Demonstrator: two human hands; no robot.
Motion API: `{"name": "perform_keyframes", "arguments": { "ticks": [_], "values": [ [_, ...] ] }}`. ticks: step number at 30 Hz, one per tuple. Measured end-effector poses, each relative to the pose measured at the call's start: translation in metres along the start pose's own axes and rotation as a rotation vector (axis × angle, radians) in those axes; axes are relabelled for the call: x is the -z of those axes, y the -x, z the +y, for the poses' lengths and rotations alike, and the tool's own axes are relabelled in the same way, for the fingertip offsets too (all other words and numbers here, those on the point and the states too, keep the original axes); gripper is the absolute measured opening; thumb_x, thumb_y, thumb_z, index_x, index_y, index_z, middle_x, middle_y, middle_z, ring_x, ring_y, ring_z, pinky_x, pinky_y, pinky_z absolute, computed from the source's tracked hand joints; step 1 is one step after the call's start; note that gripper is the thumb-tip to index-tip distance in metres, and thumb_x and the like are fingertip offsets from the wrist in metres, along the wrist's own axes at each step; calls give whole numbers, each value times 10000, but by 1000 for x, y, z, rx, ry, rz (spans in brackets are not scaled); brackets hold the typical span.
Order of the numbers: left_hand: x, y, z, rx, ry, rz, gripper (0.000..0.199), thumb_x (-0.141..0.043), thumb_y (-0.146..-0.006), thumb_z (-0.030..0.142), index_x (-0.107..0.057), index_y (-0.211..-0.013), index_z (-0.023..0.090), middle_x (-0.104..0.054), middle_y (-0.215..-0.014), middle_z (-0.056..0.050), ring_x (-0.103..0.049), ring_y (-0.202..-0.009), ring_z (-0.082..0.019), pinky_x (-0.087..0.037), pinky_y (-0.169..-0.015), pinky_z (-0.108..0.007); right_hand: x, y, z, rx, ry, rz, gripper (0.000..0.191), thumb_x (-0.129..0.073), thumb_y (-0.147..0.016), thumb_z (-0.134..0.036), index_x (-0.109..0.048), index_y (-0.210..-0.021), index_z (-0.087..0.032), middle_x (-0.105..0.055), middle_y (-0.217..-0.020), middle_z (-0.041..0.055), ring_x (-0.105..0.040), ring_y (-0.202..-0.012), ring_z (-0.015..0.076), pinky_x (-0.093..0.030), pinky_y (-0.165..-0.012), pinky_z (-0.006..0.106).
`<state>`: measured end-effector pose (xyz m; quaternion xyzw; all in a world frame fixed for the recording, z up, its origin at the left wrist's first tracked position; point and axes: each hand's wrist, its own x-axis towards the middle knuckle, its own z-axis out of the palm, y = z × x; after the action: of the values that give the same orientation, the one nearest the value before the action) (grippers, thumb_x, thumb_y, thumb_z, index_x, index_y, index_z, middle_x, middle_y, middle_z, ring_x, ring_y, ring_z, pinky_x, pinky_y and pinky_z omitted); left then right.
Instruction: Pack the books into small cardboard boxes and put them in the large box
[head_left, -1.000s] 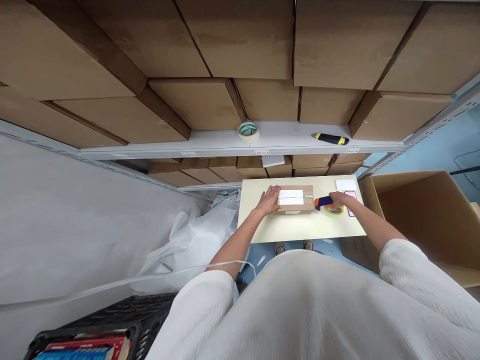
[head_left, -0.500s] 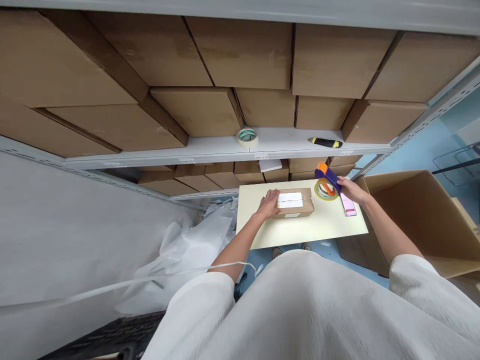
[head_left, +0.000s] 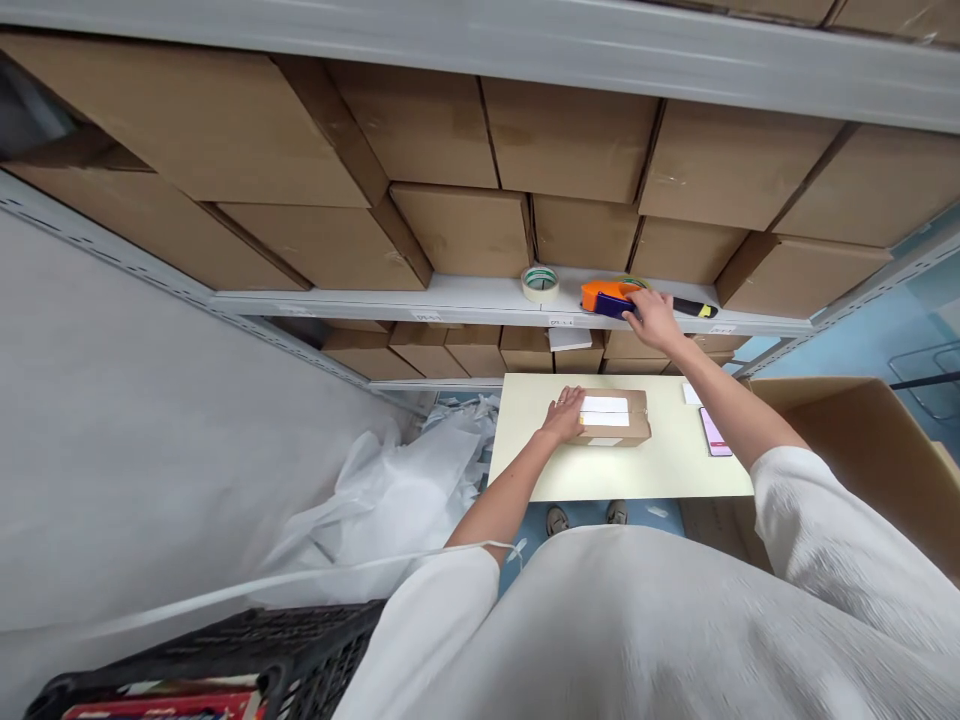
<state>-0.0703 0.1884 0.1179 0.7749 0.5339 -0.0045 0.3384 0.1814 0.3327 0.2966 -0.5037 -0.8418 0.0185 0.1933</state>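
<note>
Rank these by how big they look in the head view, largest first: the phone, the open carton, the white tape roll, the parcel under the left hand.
1. Open carton, though partly hidden
2. Parcel
3. Phone and white tape roll: too alike to rank

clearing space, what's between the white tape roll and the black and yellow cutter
The orange and blue tape dispenser, with the right hand on it, in the head view.
</note>
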Motion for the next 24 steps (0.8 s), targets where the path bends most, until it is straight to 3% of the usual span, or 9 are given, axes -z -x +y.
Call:
{"name": "perform_keyframes", "arguments": {
  "ticks": [5, 9, 12, 14, 16, 20, 22, 24],
  "values": [
    [-2, 1, 0, -6, 4, 4, 1058, -696, -899, 331, -89, -1764, 275, -50, -1856, -106, 40, -1717, -341, -177, -1345, -658, -24, -18, 12, -58, 29, 15, 536, -430, -1034, -384, -536, -1508, -158, -616, -1420, 219, -441, -1335, 431, -277, -1128, 616],
    [-3, 0, -2, -19, 5, 3, 1061, -690, -889, 337, -91, -1763, 286, -56, -1855, -102, 46, -1715, -339, -160, -1348, -668, -24, -18, 12, -79, 70, 62, 588, -481, -1006, -378, -516, -1559, -181, -543, -1500, 213, -406, -1359, 438, -288, -1142, 635],
    [-3, 0, -4, -21, -4, 3, 1044, -691, -900, 349, -105, -1762, 291, -48, -1858, -96, 54, -1714, -338, -131, -1357, -661, -22, -2, 4, -85, 100, 132, 652, -484, -1006, -364, -433, -1631, -184, -463, -1587, 214, -374, -1410, 441, -305, -1150, 641],
    [-2, 1, -5, -27, -17, -6, 1011, -679, -923, 359, -119, -1763, 300, -30, -1859, -94, 63, -1713, -341, -109, -1357, -664, -28, 26, -6, -99, 93, 164, 660, -456, -1022, -349, -393, -1659, -184, -425, -1629, 217, -360, -1448, 439, -312, -1161, 642],
    [-3, 2, -5, -37, -46, -21, 962, -658, -955, 370, -141, -1763, 306, -6, -1859, -98, 79, -1711, -348, -66, -1352, -679, -46, 68, -22, -103, 45, 105, 598, -402, -1055, -351, -448, -1630, -193, -458, -1621, 212, -397, -1452, 419, -338, -1166, 624],
    [-13, 12, 0, -88, -122, 6, 817, -541, -1047, 400, -169, -1767, 297, 40, -1857, -117, 128, -1705, -351, 59, -1322, -717, -103, 169, -59, -155, -30, -272, 597, -341, -1093, -414, -493, -1618, -174, -479, -1662, 208, -443, -1494, 376, -358, -1215, 548],
    [-19, 19, 2, -123, -134, 16, 780, -464, -1083, 421, -123, -1777, 315, 15, -1860, -105, 112, -1710, -333, 79, -1321, -712, -127, 208, -73, -215, -3, -416, 669, -364, -1091, -491, -404, -1688, -191, -358, -1764, 187, -345, -1594, 383, -304, -1267, 565],
    [-24, 26, 2, -143, -138, 15, 770, -403, -1101, 434, -60, -1782, 331, -24, -1861, -91, 75, -1717, -320, 81, -1328, -700, -142, 232, -79, -233, 34, -460, 731, -355, -1094, -531, -325, -1727, -166, -249, -1812, 179, -217, -1671, 368, -216, -1325, 562]
  ]
}}
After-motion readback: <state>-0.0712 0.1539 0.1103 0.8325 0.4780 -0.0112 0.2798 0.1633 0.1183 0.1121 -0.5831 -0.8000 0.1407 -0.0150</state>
